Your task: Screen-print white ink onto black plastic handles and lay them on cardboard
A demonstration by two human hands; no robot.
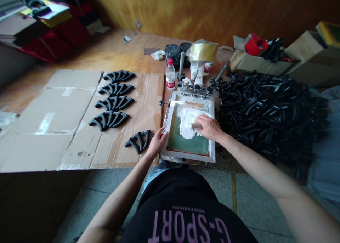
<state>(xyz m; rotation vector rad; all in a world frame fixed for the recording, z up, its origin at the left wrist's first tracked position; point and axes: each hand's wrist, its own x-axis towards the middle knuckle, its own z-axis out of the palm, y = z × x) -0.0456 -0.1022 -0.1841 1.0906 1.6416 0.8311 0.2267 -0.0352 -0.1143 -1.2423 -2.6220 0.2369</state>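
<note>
Wooden bench [111, 51]: right hand [209, 128] holds squeegee [195, 125], left hand [157, 142] grips screen frame [186, 156].

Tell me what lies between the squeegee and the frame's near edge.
Nothing visible. The right hand holds the squeegee in white ink; beyond the ink the green mesh is bare to the frame's near rail. The left hand grips the frame's left side.

The right hand [209, 128] hid most of the squeegee [196, 125]. Whether the left hand [158, 142] gripped or merely touched the screen frame [187, 157] was unclear. The bottle [170, 76] label was too small to read.
</note>
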